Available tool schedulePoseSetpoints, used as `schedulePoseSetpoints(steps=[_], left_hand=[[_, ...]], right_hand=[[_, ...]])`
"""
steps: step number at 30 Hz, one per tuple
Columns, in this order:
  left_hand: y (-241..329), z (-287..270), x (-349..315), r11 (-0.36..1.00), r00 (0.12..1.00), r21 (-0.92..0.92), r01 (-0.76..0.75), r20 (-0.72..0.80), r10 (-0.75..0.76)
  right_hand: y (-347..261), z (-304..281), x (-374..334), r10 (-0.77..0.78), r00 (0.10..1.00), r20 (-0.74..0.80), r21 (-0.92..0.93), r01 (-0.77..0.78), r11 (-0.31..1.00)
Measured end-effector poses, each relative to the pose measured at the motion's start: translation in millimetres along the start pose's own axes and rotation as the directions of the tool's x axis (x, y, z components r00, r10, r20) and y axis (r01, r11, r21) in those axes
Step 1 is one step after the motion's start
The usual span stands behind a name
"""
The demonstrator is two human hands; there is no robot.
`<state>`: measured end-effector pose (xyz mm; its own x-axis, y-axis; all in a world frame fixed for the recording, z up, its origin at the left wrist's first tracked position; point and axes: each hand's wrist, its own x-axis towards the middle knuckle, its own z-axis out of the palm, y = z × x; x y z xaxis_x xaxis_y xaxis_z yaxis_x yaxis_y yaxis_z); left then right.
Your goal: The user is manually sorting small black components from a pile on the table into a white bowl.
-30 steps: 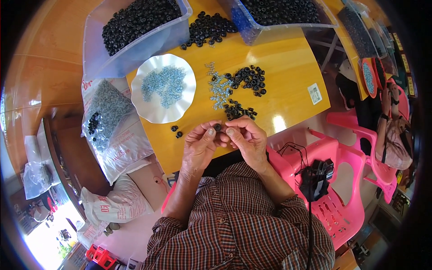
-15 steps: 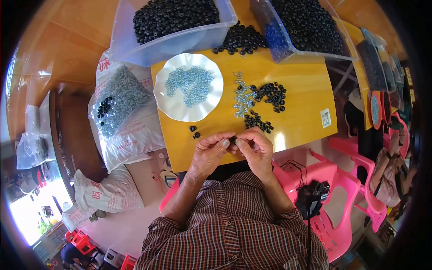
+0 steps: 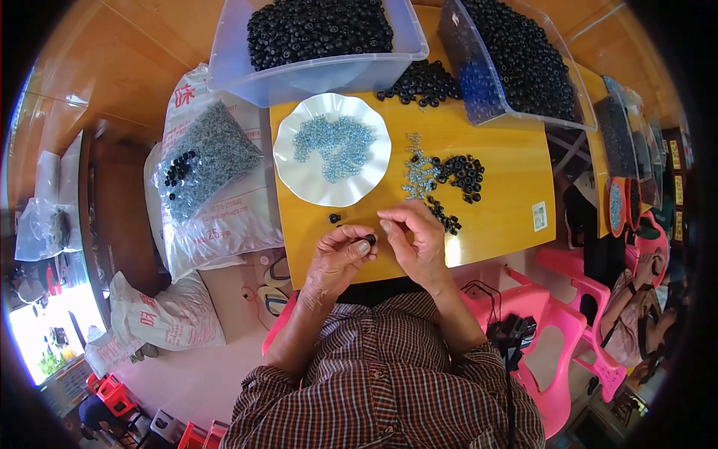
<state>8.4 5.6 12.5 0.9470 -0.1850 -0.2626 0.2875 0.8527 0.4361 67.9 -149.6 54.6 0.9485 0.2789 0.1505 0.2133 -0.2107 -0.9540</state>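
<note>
Over my feed I saw pink chairs [image 3: 520,297] right of the hands [image 3: 338,262], and sandals [image 3: 277,301], a white sack [image 3: 179,318] and red stools [image 3: 116,395] leftward.

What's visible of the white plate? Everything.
The white plate is round and glossy, perhaps ceramic or plastic, with a wavy rim. It sits face up near the left edge of the yellow table, beside a translucent bin. Small bluish pieces lie in its middle; its rim is bare. Neither left hand nor right hand touches it.

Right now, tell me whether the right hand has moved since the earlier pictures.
Yes. Judged against the white plate, the right hand has shifted left and farther forward over the table, closer to the plate.
</note>
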Motion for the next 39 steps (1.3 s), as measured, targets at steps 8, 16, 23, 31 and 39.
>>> schedulePoseSetpoints(steps=[8,16,23,31,39], left_hand=[[2.9,0.7,-1.3,0.999,0.997,0.022,-0.041,-0.071,0.042],[2.8,-7.6,-4.8,0.999,0.999,0.015,-0.039,0.008,0.039],[2.3,-6.5,-5.9,1.0,1.0,0.006,-0.029,-0.003,0.029],[1.3,-5.1,-6.4,1.0,1.0,0.0,-0.022,-0.009,0.022],[-0.5,-5.9,-7.2,0.998,0.998,0.017,-0.053,-0.016,0.054]], right_hand=[[-0.2,13.3,42.6,-0.256,0.957,0.138,-0.666,0.281,0.691],[14.9,24.4,53.6,-0.323,0.929,0.181,-0.73,0.347,0.589],[11.3,27.6,57.8,-0.317,0.925,0.211,-0.76,0.359,0.541],[-4.3,27.2,66.4,-0.21,0.939,0.274,-0.747,0.345,0.568],[-9.2,17.8,62.5,-0.18,0.936,0.303,-0.737,0.349,0.579]])
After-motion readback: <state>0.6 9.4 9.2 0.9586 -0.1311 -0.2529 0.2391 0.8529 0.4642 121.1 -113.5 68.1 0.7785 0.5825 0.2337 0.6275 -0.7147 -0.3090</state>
